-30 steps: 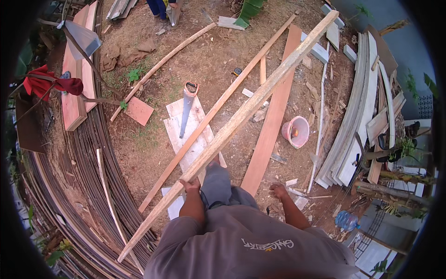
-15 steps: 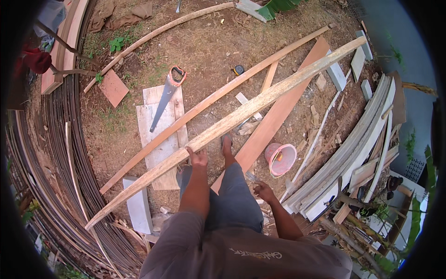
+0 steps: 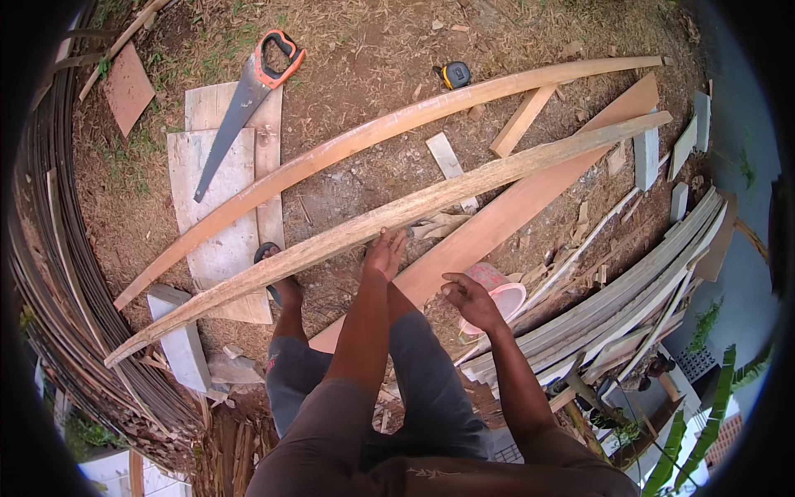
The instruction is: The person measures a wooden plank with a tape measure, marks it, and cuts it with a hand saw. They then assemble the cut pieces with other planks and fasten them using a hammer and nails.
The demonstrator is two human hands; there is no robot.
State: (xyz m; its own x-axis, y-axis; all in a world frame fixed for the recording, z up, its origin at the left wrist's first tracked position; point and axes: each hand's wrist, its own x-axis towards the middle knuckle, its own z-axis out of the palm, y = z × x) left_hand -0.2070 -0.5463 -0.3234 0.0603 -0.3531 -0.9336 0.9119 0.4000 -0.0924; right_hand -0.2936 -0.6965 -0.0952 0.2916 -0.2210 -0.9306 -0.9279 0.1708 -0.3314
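Left hand [image 3: 385,255], fingers extended, lies at the near edge of a rough-grained wooden beam [image 3: 373,219] slanting mid-view; rightward, a pale shirt print [image 3: 426,473] is unreadable; the right hand [image 3: 472,301], loosely half-open, hovers near a round pink bucket [image 3: 480,272].

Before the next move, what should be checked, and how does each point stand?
1. Left hand at the rough beam: ok, it appears to touch the near edge.
2. Beam's weight borne by that hand: cannot tell.
3. Right hand free: ok, it looks empty.
4. Saw apart from the beam: ok, it lies on pale boards.
5. Sandalled left foot clear of the beam: not ok, the beam crosses over it in view.
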